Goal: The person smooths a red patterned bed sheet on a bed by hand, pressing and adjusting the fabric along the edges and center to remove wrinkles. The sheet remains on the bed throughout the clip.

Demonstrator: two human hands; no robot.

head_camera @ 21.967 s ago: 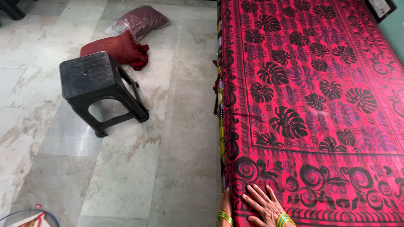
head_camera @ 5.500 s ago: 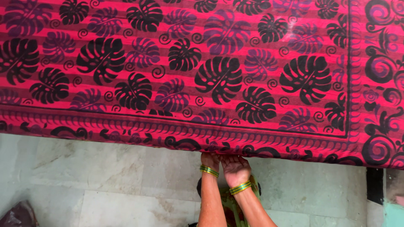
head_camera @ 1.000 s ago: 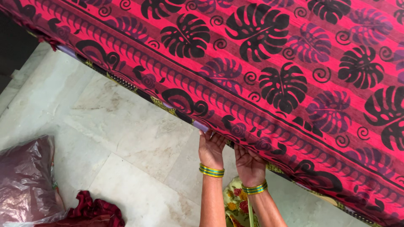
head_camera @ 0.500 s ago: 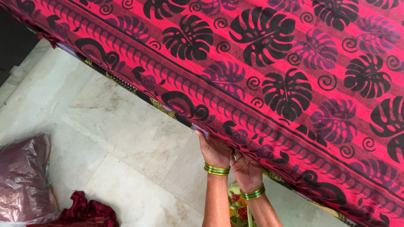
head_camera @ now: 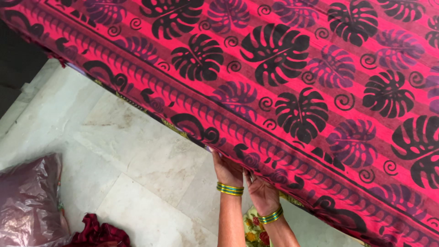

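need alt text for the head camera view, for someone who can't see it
Two bare hands, the left hand and the right hand, each with bangles at the wrist, press side by side against the edge of a pink bedsheet printed with black leaves. Below lies a pale marble floor, with a plastic-wrapped bundle and a dark red cloth at lower left.

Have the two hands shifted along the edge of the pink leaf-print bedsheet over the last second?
Cannot tell: the left hand and right hand remain at the pink leaf-print bedsheet edge; the camera itself shifted.

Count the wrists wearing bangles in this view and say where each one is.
2. The left hand has green and gold bangles on its wrist, just below the sheet edge. The right hand has a matching set on its wrist, lower and further right. No others show.
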